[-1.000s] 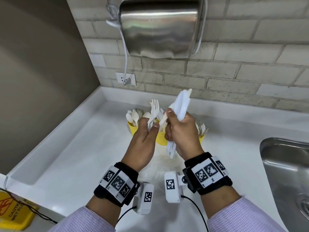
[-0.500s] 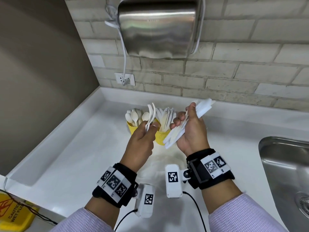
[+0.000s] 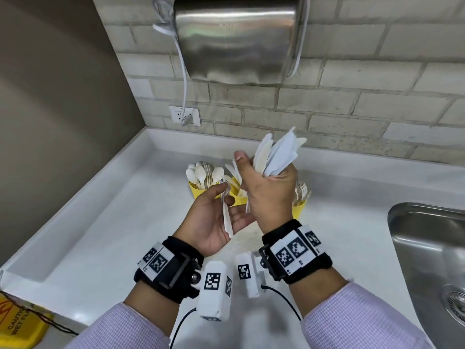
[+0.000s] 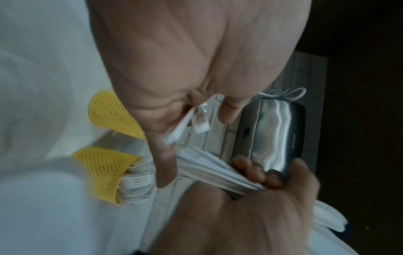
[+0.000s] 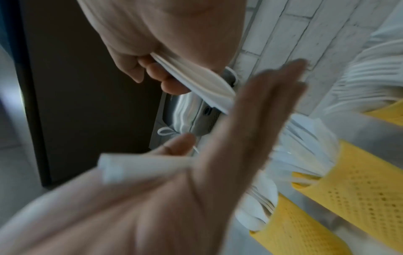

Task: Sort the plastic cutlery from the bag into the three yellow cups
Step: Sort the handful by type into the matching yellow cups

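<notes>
Three yellow mesh cups stand at the back of the white counter: the left cup [image 3: 195, 191] holds spoons, the middle cup [image 3: 236, 199] knives, the right cup [image 3: 300, 206] forks. My left hand [image 3: 221, 197], palm turned up just in front of the cups, pinches a couple of white cutlery pieces [image 3: 227, 220] under the thumb; their heads are hidden. The handles [image 4: 183, 127] show in the left wrist view. My right hand [image 3: 270, 190] grips a bundle of white knives [image 3: 276, 152] upright above the cups, index finger raised. The same bundle [image 5: 196, 81] shows in the right wrist view.
A steel sink [image 3: 427, 248] lies at the right. A steel hand dryer [image 3: 236, 39] hangs on the brick wall above the cups, its cord plugged into an outlet [image 3: 185, 116]. The counter has a raised rim [image 3: 83, 197] at the left; a yellow wet-floor sign [image 3: 20, 323] lies below.
My left hand has dropped and turned palm-up, so its cutlery now lies across the palm. My right hand has swung the knife bundle upright and closer to the left hand.
</notes>
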`<act>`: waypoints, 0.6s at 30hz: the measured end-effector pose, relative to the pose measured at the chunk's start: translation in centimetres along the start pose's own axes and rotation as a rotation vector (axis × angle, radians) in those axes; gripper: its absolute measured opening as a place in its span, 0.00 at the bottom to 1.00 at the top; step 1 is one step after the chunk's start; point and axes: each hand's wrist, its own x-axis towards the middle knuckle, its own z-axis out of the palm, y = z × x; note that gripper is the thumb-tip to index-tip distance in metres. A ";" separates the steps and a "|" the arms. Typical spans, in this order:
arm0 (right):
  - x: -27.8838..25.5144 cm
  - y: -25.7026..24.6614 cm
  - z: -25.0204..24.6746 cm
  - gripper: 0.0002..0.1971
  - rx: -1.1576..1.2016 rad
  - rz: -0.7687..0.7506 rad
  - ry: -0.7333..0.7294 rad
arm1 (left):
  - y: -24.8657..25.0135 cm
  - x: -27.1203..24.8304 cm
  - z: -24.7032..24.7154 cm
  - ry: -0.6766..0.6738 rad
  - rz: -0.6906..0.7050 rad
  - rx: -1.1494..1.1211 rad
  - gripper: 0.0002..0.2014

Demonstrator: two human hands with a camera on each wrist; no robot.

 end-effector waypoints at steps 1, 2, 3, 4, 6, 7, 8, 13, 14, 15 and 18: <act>-0.3 0.4 0.2 0.15 -0.021 0.029 -0.035 | 0.2 0.2 -0.2 -0.001 0.015 -0.014 0.15; -0.6 0.7 0.4 0.14 -0.032 0.057 -0.069 | 0.4 0.4 -0.4 0.010 0.030 -0.015 0.13; -0.8 0.9 0.5 0.15 -0.038 0.079 -0.093 | 0.5 0.6 -0.7 0.023 0.037 -0.007 0.11; -0.9 1.0 0.6 0.16 -0.041 0.088 -0.104 | 0.4 0.8 -0.8 0.039 0.037 0.000 0.11; -0.8 0.9 0.8 0.17 -0.023 0.081 -0.085 | 0.3 1.1 -1.1 0.073 0.025 -0.001 0.09; -0.7 0.7 0.8 0.17 -0.010 0.070 -0.063 | 0.3 1.2 -1.1 0.088 0.020 0.006 0.10; -0.5 0.7 0.8 0.17 -0.002 0.061 -0.049 | 0.2 1.2 -1.0 0.093 0.016 0.020 0.13; -0.1 1.0 0.5 0.19 -0.062 0.123 -0.161 | 0.4 1.1 -0.7 0.042 0.042 0.061 0.15; 0.1 1.1 0.5 0.19 -0.095 0.140 -0.191 | 0.2 1.2 -0.8 0.037 0.038 0.063 0.14; 0.4 1.0 0.4 0.19 -0.125 0.158 -0.209 | 0.0 1.3 -0.9 0.026 0.031 0.064 0.11; 0.7 0.9 0.1 0.21 -0.201 0.200 -0.218 | -0.5 1.3 -0.8 -0.007 0.027 0.088 0.08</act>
